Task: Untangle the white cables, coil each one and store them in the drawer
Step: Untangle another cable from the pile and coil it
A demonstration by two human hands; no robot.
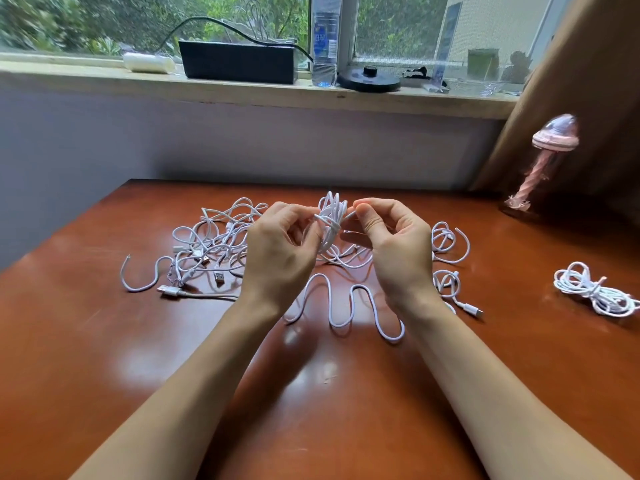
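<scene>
**Binding a coiled cable, both grips engaged**

The left grip (280, 247) has its fingers curled round a coiled cable bundle (330, 220) and holds it upright, raised off the desk (104, 341). The right grip (398, 244) pinches the free cable end (349, 214) between thumb and forefinger, just beside the bundle's waist. Several turns of cable are wound crosswise round that waist.

Directly below both grips, toward the person, a loose cable (346, 306) lies on the desk in wide S-bends. Whether it joins the bundle cannot be told.

Left of the left grip lies a tangle of white cables (214, 244), with several USB plugs showing along its near edge. Just right of the right grip lie smaller cable loops (450, 240), and one plug (472, 309) points outward from them.

Well to the right of both grips, a finished coil (595, 289) rests on the desk, tied round its middle. Beyond it stands a pink jellyfish-shaped ornament (554, 140).

Far beyond the grips, the window sill carries a black box (239, 62) and a water bottle (325, 39).
</scene>
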